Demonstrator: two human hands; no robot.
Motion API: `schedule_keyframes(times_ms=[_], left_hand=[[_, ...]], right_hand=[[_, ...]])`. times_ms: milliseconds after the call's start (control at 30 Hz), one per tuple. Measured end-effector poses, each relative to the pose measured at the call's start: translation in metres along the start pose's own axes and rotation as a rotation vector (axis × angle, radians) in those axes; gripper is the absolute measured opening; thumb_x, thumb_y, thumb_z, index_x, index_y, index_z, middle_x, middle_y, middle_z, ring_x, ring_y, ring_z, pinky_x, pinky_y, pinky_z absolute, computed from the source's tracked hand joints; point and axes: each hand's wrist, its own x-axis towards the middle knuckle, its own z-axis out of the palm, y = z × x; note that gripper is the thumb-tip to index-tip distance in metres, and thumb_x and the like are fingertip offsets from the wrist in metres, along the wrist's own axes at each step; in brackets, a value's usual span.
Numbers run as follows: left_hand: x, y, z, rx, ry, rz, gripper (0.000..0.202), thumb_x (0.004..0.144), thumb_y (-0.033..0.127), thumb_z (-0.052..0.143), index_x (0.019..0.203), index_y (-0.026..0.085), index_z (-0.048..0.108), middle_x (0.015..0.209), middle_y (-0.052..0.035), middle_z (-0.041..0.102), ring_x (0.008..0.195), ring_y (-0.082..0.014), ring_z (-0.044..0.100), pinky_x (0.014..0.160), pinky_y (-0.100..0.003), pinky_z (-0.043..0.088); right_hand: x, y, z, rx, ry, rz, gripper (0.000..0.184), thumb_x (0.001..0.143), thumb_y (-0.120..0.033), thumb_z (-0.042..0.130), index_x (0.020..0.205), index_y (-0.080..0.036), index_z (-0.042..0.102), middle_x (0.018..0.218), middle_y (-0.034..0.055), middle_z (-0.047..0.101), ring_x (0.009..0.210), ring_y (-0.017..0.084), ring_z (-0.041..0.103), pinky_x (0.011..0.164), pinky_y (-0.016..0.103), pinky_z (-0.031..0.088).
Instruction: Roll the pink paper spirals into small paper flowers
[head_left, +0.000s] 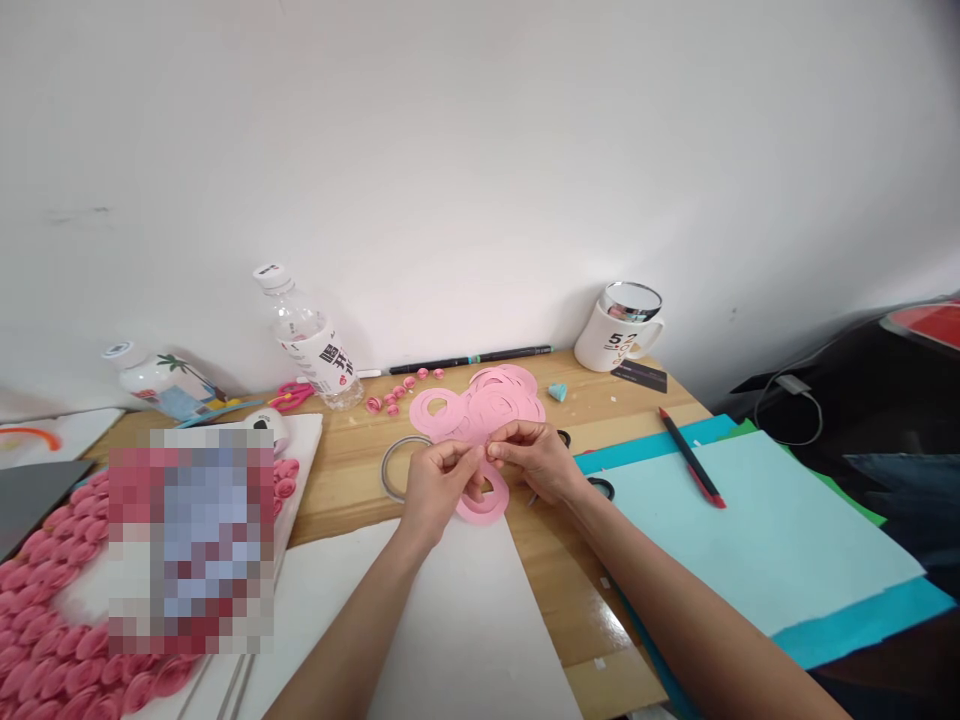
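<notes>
My left hand (pixel 442 482) and my right hand (pixel 538 457) meet above the table, thumbs and fingertips pinched together on a pink paper spiral (pixel 481 512). Its wide curl shows just below the fingers; the pinched end is mostly hidden. Behind the fingertips lies a pile of cut pink paper spirals (pixel 504 397). Scissors with black handles (pixel 601 489) lie partly hidden under my right hand. Left of my left hand is a grey ring, perhaps a tape roll (pixel 391 470). Several small rolled pink paper flowers (pixel 373 405) sit farther back.
A clear bottle (pixel 319 350), a white mug (pixel 611 340) and a black pen (pixel 435 366) stand or lie near the wall. At left is a board covered in pink paper flowers (pixel 45 590). Pale blue sheets (pixel 750 540) with a dark pen (pixel 691 458) lie right; white paper (pixel 450 630) in front.
</notes>
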Motion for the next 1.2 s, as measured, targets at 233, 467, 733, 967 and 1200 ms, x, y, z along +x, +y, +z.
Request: schedule_keyframes(times_ms=[233,467,733,967,1200], left_hand=[[0.0016,-0.0007,-0.0005,-0.049,0.076,-0.039,0.024,0.067,0.035,0.067,0.063,0.013,0.061,0.047,0.0036,0.053,0.035,-0.0071,0.048,0.04,-0.019,0.041],[0.0036,-0.0037,-0.0019,-0.021,0.071,-0.028,0.028,0.067,0.039,0.066,0.061,0.013,0.062,0.047,0.0024,0.055,0.034,-0.0072,0.048,0.038,-0.019,0.04],[0.0041,-0.004,-0.0026,-0.028,0.096,-0.046,0.029,0.064,0.039,0.069,0.057,0.013,0.06,0.047,0.0023,0.055,0.034,-0.0074,0.048,0.038,-0.019,0.039],[0.0021,-0.0022,-0.0003,-0.029,0.075,-0.034,0.031,0.063,0.041,0.069,0.055,0.013,0.06,0.046,0.0024,0.055,0.035,-0.0069,0.048,0.038,-0.018,0.039],[0.0059,-0.0081,-0.0032,-0.056,0.084,-0.04,0.031,0.06,0.042,0.072,0.059,0.013,0.062,0.046,0.0022,0.055,0.035,-0.0077,0.048,0.037,-0.019,0.04]], right_hand=[[-0.0023,-0.0037,0.0027,0.038,-0.024,0.079,0.016,0.061,-0.028,0.077,0.072,-0.018,0.071,0.068,0.0009,0.068,0.063,0.01,0.06,0.067,0.025,0.049],[-0.0005,-0.0022,-0.0002,0.067,-0.035,0.096,0.02,0.061,-0.026,0.077,0.078,-0.017,0.071,0.072,0.0022,0.071,0.066,0.01,0.063,0.071,0.024,0.049],[0.0004,0.0012,-0.0015,0.099,0.012,0.096,0.021,0.055,-0.023,0.08,0.072,-0.017,0.069,0.068,0.0007,0.07,0.06,0.009,0.063,0.065,0.022,0.05],[-0.0002,-0.0007,0.0002,0.041,0.031,0.018,0.017,0.054,-0.023,0.08,0.062,-0.017,0.066,0.057,-0.0021,0.064,0.052,0.008,0.056,0.055,0.021,0.047],[0.0009,0.0006,-0.0006,0.056,0.03,0.046,0.018,0.058,-0.027,0.078,0.069,-0.017,0.069,0.068,0.0005,0.068,0.061,0.011,0.06,0.065,0.025,0.051]])
